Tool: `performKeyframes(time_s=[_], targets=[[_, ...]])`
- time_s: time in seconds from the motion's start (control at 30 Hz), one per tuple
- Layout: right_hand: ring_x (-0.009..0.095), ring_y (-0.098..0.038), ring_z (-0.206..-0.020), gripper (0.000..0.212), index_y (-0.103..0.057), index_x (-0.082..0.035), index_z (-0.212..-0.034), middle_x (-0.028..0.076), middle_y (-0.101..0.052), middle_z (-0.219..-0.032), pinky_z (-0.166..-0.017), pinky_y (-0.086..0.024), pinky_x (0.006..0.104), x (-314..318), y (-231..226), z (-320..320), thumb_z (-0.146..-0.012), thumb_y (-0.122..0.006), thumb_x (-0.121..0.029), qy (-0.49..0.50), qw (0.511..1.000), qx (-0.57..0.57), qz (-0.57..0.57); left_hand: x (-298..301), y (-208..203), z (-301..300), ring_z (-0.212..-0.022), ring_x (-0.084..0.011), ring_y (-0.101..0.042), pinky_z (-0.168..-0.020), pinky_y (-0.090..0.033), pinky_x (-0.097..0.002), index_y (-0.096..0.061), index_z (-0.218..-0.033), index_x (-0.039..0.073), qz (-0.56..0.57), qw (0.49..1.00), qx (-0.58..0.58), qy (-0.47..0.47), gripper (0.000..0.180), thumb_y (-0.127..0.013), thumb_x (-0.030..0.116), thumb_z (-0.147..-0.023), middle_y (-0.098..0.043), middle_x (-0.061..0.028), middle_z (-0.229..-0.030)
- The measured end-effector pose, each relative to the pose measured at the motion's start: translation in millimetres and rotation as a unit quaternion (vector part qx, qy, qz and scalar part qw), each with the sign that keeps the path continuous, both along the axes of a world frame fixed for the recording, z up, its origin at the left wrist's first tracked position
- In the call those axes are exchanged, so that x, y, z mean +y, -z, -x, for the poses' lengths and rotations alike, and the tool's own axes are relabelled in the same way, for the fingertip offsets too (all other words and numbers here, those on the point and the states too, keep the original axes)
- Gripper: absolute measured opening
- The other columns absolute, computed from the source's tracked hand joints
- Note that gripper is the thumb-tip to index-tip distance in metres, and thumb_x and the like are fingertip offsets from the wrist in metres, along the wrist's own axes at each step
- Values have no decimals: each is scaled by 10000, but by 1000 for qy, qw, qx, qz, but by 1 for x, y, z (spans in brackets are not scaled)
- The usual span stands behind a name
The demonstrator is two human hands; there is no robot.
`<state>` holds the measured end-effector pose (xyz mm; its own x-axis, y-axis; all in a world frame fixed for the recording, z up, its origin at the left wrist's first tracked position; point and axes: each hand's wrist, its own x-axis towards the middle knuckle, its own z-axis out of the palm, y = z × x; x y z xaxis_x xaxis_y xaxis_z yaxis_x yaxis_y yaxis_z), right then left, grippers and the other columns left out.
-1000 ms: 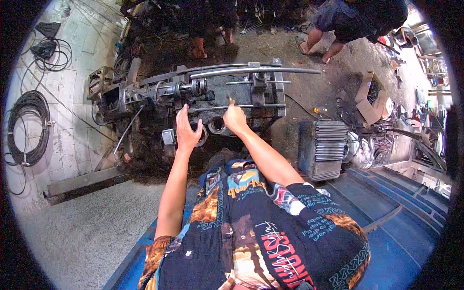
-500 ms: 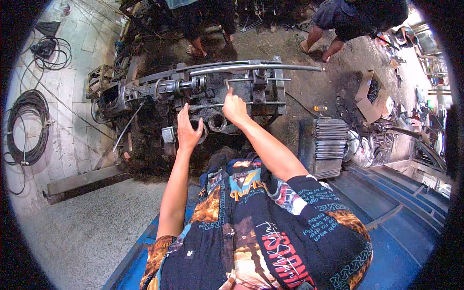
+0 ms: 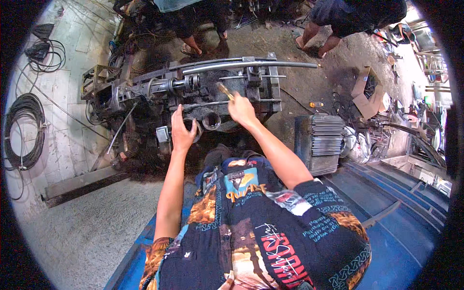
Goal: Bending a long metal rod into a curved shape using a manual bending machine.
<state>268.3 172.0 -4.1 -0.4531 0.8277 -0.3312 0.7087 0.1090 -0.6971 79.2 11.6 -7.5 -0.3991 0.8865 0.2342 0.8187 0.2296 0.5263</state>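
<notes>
Your right hand [image 3: 242, 110], fingers curled around the handle, swings a small brush [image 3: 226, 92] into clearer view, putting its bristles over the gritty bed [image 3: 210, 86] of a metal machine [image 3: 159, 88]; contact is unclear. Your left hand [image 3: 183, 134], thumb spread from straight fingers, seemingly empty, stays beside a metal ring [image 3: 205, 123].

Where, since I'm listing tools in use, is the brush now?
In the head view, upper middle, the brush is in the right hand, bristles over the machine, up and to the right of the left hand.
</notes>
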Motion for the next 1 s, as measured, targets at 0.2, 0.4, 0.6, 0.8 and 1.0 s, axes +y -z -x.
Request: performKeyframes(time_s=[0.2,0.4,0.6,0.8,1.0], targets=[[448,-645,-921,408,-667,36,-942,312,-652,-928,-818,-492,519,-38,116,-117,-927,-429,-295,130,974,-58,177,3,12,-1,-1219,-389,-477,-1045,-390,-435,-361,-1417,-33,4,1000,-6,19,706,-690,165,-825,-516,-239,-1292],[148,-493,-489,232,-604,-44,-947,31,-514,-631,-416,-396,320,-28,215,-132,-932,-432,-198,367,879,170,254,26,4,-16,-1215,-387,-482,-1041,-398,-427,-397,-1390,-35,12,998,5,58,682,-701,140,-806,-519,-232,-1298],[129,-509,-528,108,-606,-4,-926,27,-553,-692,-461,-422,280,-8,214,-102,-875,-521,-48,473,811,267,216,14,0,-12,-1224,-398,-479,-1053,-391,-435,-405,-1377,-50,1,999,23,42,677,-707,132,-799,-514,-234,-1317],[216,-530,-520,86,-574,0,-783,107,-551,-719,-447,-427,337,3,219,-104,-820,-554,-76,599,661,366,265,-6,7,-7,-1246,-404,-458,-1080,-363,-445,-397,-1386,-40,27,999,24,23,675,-692,161,-813,-495,-221,-1351],[273,-615,-657,273,-556,-3,-1027,142,-594,-945,-612,-542,413,-14,173,-102,-860,-532,-217,426,806,146,386,-10,-7,-4,-1242,-395,-455,-1060,-384,-439,-395,-1391,-27,31,999,26,5,689,-703,164,-805,-501,-225,-1321]])
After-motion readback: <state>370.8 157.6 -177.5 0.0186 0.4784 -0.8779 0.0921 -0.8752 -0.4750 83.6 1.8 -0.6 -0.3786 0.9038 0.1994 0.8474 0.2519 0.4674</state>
